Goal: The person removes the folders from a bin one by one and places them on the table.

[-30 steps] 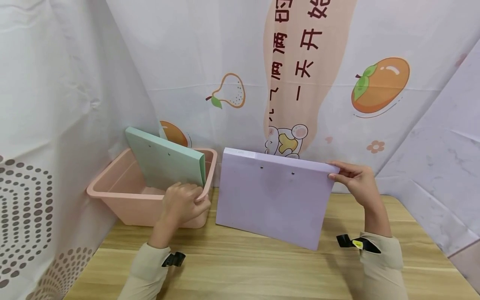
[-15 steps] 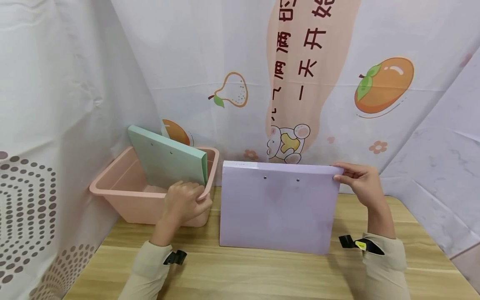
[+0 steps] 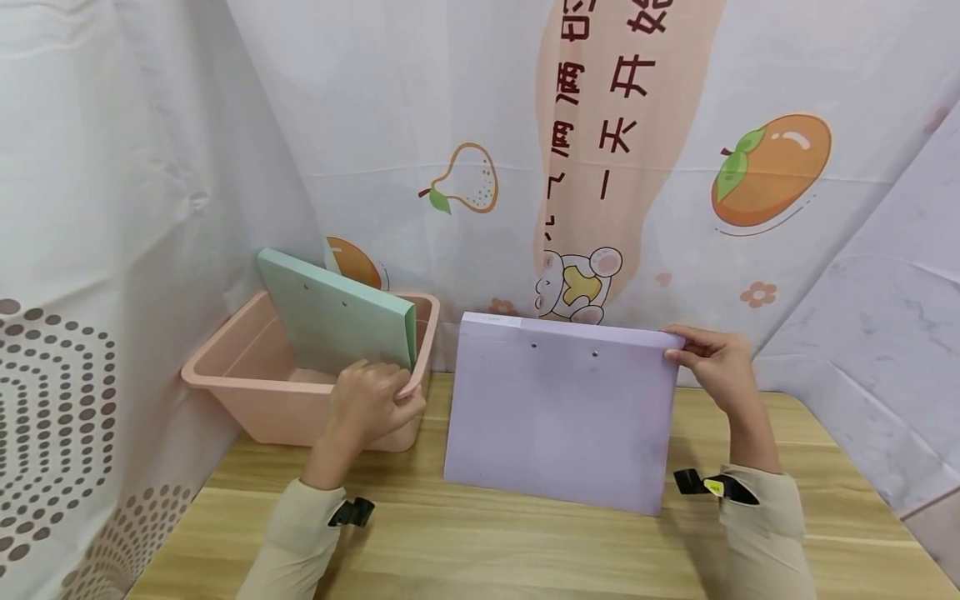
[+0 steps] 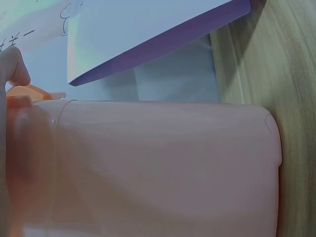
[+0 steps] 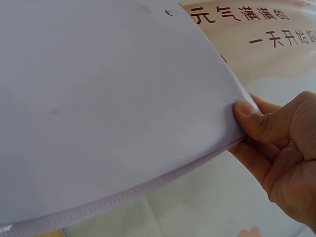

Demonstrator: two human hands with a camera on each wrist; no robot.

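A light purple file folder (image 3: 562, 417) with two small rivets stands on its long edge, spine up, right of the pink bin. At its upper right corner my right hand (image 3: 716, 367) pinches it between thumb and fingers; the right wrist view shows the thumb (image 5: 256, 121) on the near cover. My left hand (image 3: 367, 404) grips the front right rim of the pink plastic bin (image 3: 277, 408). Inside the bin a mint green file folder (image 3: 337, 321) leans spine up, rising above the rim. Its lower part is hidden behind the bin's front wall and my left hand.
Bin and purple folder rest on a wood-grain table (image 3: 487, 550). A white printed curtain (image 3: 375, 100) hangs right behind them, and more cloth closes in the left and right sides. Bare tabletop lies in front of the purple folder.
The purple folder has swung and tilted slightly in my right hand, its left end shifting a little right. My left hand stays on the bin's rim, and the green folder has not moved.
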